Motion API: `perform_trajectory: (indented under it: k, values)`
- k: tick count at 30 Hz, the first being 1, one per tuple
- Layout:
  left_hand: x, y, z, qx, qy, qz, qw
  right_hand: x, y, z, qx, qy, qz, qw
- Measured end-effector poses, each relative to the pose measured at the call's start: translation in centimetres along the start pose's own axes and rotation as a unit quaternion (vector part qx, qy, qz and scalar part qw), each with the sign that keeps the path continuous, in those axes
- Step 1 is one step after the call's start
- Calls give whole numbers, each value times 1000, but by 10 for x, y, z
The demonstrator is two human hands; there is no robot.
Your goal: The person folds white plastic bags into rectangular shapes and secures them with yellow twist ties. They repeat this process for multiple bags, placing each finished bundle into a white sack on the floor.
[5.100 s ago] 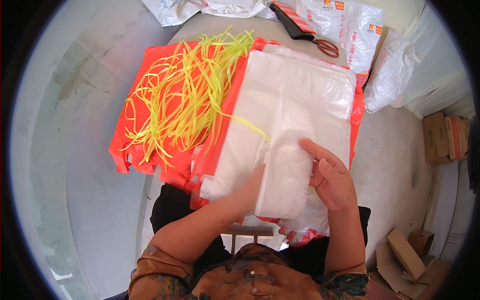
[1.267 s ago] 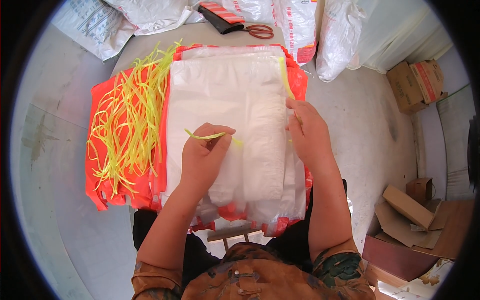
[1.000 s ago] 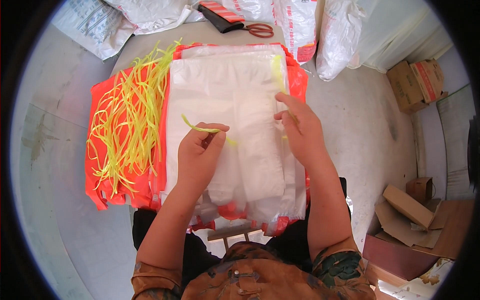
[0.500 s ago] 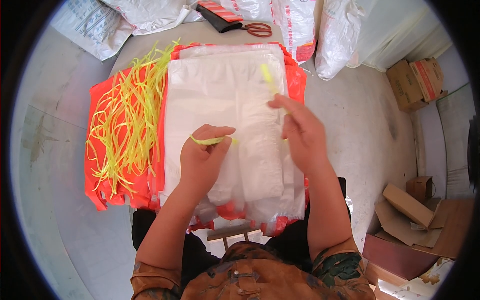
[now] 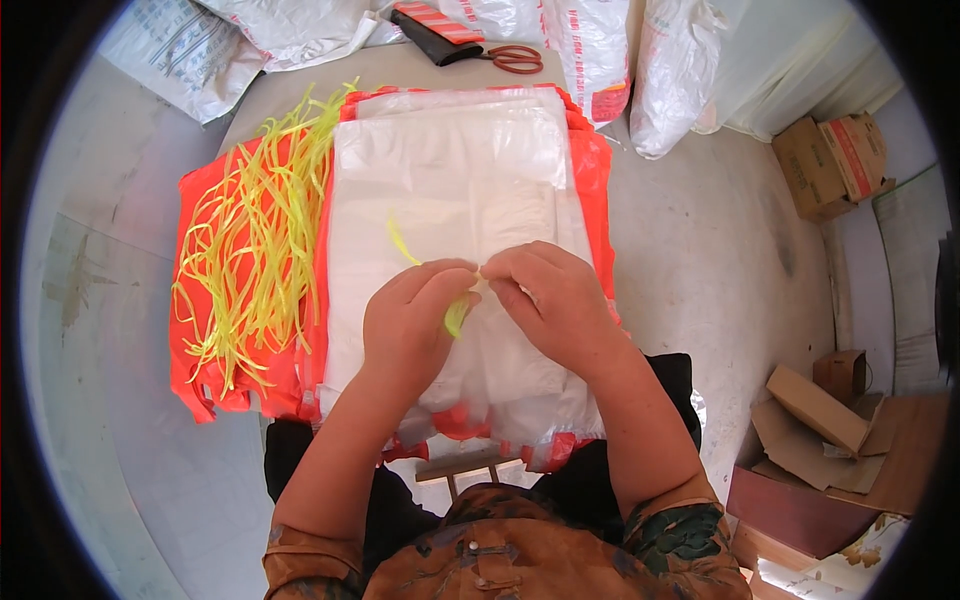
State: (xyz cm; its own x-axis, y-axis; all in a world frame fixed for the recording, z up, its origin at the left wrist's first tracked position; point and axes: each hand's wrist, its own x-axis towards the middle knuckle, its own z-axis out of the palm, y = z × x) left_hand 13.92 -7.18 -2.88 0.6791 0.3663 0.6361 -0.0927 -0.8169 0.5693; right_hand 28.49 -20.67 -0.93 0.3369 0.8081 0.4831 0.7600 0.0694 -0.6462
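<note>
Left hand (image 5: 415, 315): pinched on a yellow strip (image 5: 402, 240), one end being seen beyond the fingers to the far left, another on their near side.
Right hand (image 5: 555, 305): set fingertip to fingertip against the left; whether the strip is gripped by it cannot be told.
Yellow strip: held above the left edge of a folded clear bundle (image 5: 520, 215), its middle hidden by the fingers.
Folded clear bundle: laid on the right part of the stacked clear bags (image 5: 400, 160), partly covered by the hands.
Red bags (image 5: 192, 215): spread at left, topped by a tangle of yellow strips (image 5: 250, 240).
Scissors (image 5: 516, 60): placed on the far part of the surface (image 5: 380, 72), their handles pointed right.
</note>
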Motion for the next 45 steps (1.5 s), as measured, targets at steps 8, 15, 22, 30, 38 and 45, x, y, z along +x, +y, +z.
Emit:
perform_trajectory:
  k: [8, 15, 22, 30, 38, 45]
  values:
    - [1, 4, -7, 43, -88, -89, 991, 3, -1, -3, -116, -30, -192, 974]
    - [2, 11, -4, 61, -87, -60, 993, 0, 0, 5, -188, 23, -135, 973]
    - [1, 7, -5, 20, -79, -65, 995, 0, 3, -2, -144, -3, -77, 987]
    - [0, 6, -4, -56, -72, -122, 988, 6, 3, -8, -103, -44, -101, 989]
    - [5, 6, -6, -39, -44, -102, 993, 4, 10, -8, -116, 23, -85, 989]
    - [5, -7, -13, 37, -53, -168, 984, -7, 25, -28, -138, 3, -4, 990]
